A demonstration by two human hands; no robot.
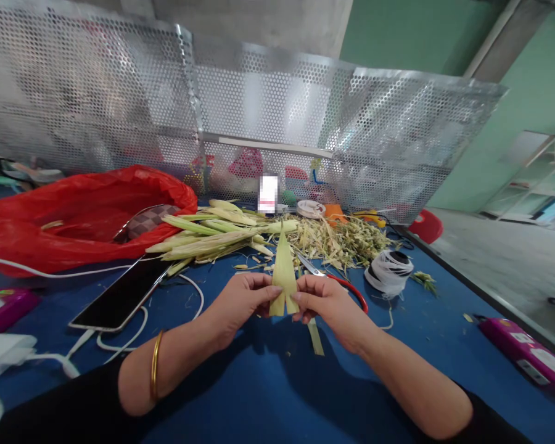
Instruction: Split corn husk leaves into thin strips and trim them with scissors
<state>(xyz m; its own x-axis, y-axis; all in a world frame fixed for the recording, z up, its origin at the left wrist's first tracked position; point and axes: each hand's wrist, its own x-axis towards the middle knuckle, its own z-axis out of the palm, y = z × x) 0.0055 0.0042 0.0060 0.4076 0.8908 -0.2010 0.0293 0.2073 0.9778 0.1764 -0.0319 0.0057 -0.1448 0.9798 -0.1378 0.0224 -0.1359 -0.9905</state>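
Note:
Both hands hold one folded pale yellow-green leaf strip upright over the blue table. My left hand pinches its lower left edge with closed fingers. My right hand pinches the lower right edge the same way. The leaf's tip points up and away from me, and its bottom splits into two short ends. A loose leaf strip lies on the table under my right hand.
A bundle of long leaves and a heap of trimmings lie behind the hands. Red-handled scissors, a white string roll, a phone with white cable, a red plastic bag, a purple case. A perforated metal screen stands behind.

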